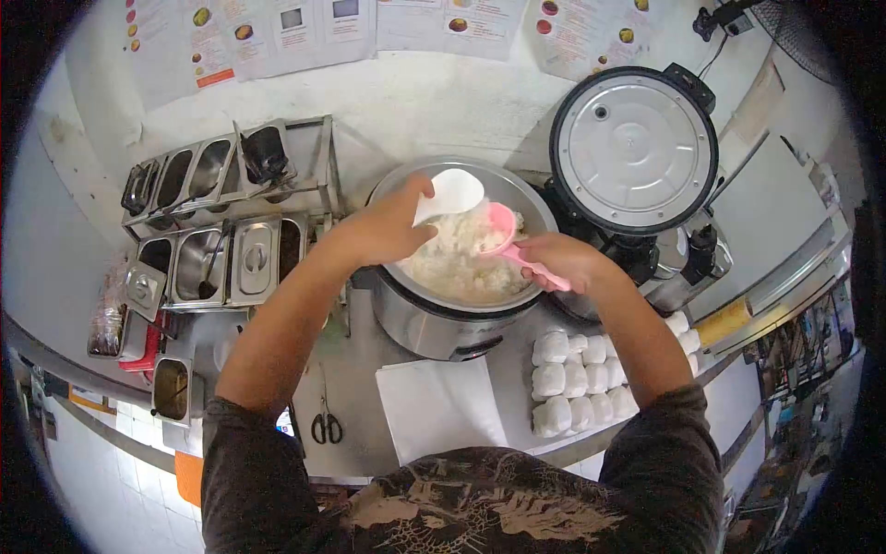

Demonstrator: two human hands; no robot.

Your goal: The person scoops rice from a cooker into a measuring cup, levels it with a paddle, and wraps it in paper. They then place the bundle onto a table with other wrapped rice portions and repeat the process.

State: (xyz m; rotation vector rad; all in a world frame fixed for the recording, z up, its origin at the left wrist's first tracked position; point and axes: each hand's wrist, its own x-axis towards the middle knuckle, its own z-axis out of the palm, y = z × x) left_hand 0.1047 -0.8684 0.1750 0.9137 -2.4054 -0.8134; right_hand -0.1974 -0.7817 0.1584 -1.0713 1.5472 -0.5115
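Note:
A large rice cooker (415, 323) stands in front of me with its lid (633, 152) raised at the right, and cooked rice (461, 268) lies inside. Over the pot, my left hand (392, 222) is closed on a white rice paddle (454, 192), its broad blade tilted toward the right. My right hand (570, 258) grips the handle of a pink scoop (503, 222) by the pot's right side. The scoop's cup overlaps the rice in this view, right beside the paddle blade.
White paper sheets (438, 402) lie on the steel counter before the cooker, with black-handled scissors (326, 427) to their left. Several white wrapped bundles (574, 379) sit in rows at the right. Steel food pans (200, 263) fill a rack at the left.

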